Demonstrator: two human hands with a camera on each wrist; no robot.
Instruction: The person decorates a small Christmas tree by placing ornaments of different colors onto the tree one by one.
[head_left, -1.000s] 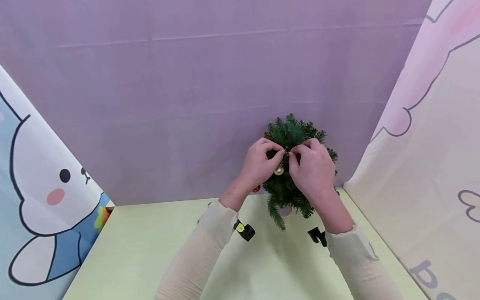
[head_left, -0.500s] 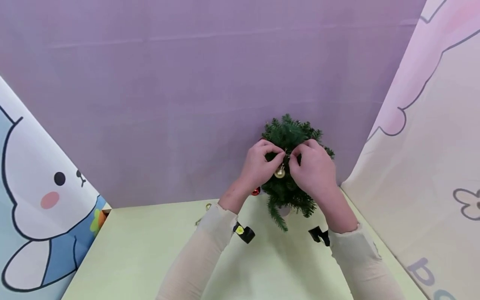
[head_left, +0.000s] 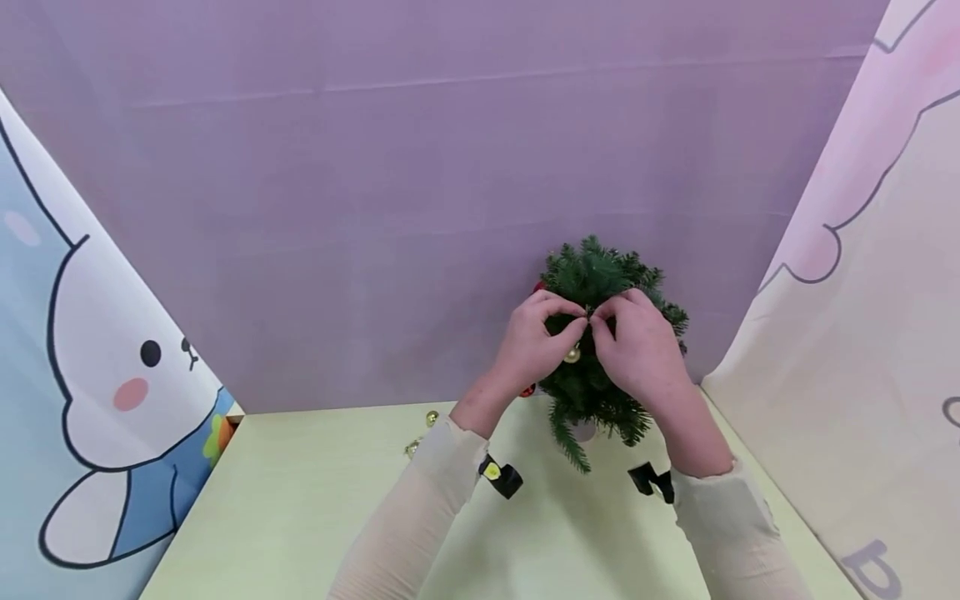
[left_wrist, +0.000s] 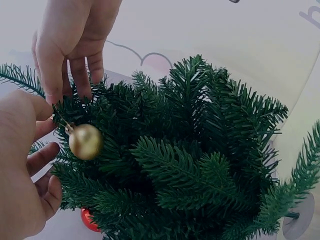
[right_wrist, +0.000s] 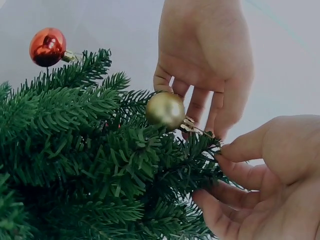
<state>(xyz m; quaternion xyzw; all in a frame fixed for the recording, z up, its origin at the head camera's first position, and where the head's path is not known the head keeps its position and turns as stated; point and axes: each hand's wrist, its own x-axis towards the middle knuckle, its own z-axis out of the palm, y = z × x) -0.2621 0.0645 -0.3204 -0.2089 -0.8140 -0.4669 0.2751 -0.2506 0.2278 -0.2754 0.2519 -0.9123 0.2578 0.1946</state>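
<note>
A small artificial Christmas tree [head_left: 600,271] stands at the back right of the table. A gold bauble [right_wrist: 165,111] hangs at the front of its branches, its thin string [left_wrist: 64,121] running up to a branch tip. My left hand [head_left: 534,340] pinches the string between thumb and forefinger. My right hand [head_left: 637,342] pinches the branch tip [right_wrist: 212,143] right beside it, so the fingertips of both hands meet. In the right wrist view the left hand comes down from above, behind the gold bauble. The exact grip is partly hidden by the fingers and needles.
A shiny red bauble [right_wrist: 47,46] sits on the tree's side, and another red one [head_left: 527,390] shows low at its left. Loose gold ornaments [head_left: 432,418] lie on the table left of my forearm. A purple cloth [head_left: 390,208] hangs behind; a printed panel [head_left: 862,350] stands right.
The fingertips of my two hands have come closer together over the branch. The whole head view has shifted slightly, and the loose gold ornaments show more beside my left sleeve.
</note>
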